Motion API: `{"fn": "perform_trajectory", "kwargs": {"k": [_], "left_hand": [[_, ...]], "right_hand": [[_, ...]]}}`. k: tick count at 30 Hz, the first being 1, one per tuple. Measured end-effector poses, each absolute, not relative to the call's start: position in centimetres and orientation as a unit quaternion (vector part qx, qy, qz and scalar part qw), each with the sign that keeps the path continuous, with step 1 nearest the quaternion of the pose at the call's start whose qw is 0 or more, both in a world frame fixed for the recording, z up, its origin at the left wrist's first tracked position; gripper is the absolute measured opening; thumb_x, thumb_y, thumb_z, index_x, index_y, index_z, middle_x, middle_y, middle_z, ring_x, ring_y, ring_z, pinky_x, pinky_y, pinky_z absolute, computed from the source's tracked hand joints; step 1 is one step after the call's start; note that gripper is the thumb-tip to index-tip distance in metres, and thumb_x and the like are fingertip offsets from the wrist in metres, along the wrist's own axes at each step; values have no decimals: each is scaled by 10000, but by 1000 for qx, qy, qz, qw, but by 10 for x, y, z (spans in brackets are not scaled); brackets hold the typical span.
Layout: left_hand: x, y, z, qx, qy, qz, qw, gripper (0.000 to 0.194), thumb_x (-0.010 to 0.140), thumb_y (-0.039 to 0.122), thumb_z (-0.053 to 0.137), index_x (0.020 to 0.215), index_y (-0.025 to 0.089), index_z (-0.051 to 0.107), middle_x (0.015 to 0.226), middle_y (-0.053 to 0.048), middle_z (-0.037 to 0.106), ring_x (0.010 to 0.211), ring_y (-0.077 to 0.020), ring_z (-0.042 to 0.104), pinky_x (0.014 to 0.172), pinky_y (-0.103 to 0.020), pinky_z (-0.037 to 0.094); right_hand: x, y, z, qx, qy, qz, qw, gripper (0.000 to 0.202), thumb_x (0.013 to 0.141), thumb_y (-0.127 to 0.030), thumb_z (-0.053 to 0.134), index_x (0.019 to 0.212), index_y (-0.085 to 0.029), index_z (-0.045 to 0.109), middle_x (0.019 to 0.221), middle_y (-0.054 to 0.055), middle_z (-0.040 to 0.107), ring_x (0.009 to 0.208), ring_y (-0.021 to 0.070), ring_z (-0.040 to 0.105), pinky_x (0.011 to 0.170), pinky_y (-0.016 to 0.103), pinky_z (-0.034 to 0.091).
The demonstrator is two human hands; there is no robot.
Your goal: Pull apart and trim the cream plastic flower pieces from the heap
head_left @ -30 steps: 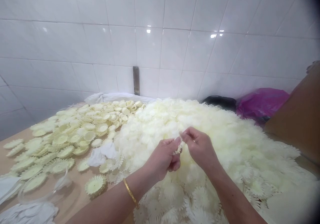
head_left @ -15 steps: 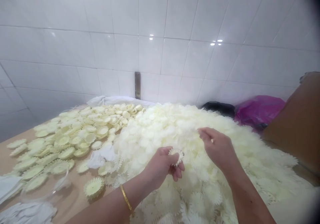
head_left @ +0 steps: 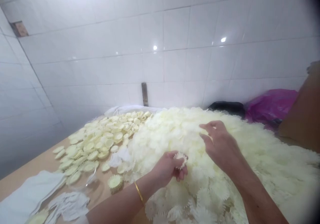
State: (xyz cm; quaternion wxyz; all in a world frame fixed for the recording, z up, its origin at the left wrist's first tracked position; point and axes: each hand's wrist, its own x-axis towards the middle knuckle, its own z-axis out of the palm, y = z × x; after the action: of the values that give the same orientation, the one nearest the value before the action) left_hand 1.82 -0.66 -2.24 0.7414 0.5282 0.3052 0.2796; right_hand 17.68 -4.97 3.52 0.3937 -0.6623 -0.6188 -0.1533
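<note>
"At near left, what lies on the tabletop (head_left: 27,171)?"

"Crumpled white cloth (head_left: 70,205), with a small stack of toothed discs (head_left: 115,182) farther in."

"And just beyond, in the middle?"

"The left hand (head_left: 162,170) grips a small toothed ring (head_left: 184,157): its thumb lies over the ring and the other fingers are behind. The right hand (head_left: 222,144) is farther right, apart from the ring; its thumb and forefinger are parted, with nothing visible between them."

"Which step is that?"

"I'd judge it a pause in handling one piece. Any fresh contact would call for a light pinch at the rim, sparing the teeth."

"What's around them?"

"Fringed pale pieces (head_left: 160,130) heaped below and behind both hands. Whether the right fingers touch them, I can't tell. Thicker discs (head_left: 100,144) spread to the left; a purple plastic bag (head_left: 272,104) sits far right, near the tiled wall (head_left: 175,27)."
</note>
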Motion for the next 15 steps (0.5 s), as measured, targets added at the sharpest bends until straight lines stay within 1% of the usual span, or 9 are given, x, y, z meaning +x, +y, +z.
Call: {"fn": "perform_trajectory", "kwargs": {"k": [3,5,10,15], "left_hand": [[22,-12,-33,539,306,268,738,249,659,352,606,702,141,481,477,5,543,317,-70,440,300,-170,273],[23,-15,-34,546,290,265,740,252,676,365,594,685,145,472,483,4,549,320,-76,454,298,-172,289],[16,-15,-18,543,275,321,726,260,723,399,557,700,154,474,468,23,535,308,-70,440,301,-172,293],[12,-14,-10,562,298,335,695,367,754,514,469,656,159,470,375,43,463,263,-51,353,291,-165,212]], "right_hand": [[174,-51,39,-633,-639,-114,421,194,799,-191,402,760,-174,592,843,52,546,696,167,552,647,307,427],[173,-52,40,-626,-645,-83,430,193,808,-193,410,692,-180,564,754,28,556,664,152,540,624,285,415],[162,-52,40,-602,-665,-47,440,174,810,-173,428,681,-177,544,698,16,564,656,142,524,616,262,395],[144,-64,48,-583,-700,-19,411,190,821,-150,405,706,-177,554,705,22,566,670,148,515,640,277,391]]}}
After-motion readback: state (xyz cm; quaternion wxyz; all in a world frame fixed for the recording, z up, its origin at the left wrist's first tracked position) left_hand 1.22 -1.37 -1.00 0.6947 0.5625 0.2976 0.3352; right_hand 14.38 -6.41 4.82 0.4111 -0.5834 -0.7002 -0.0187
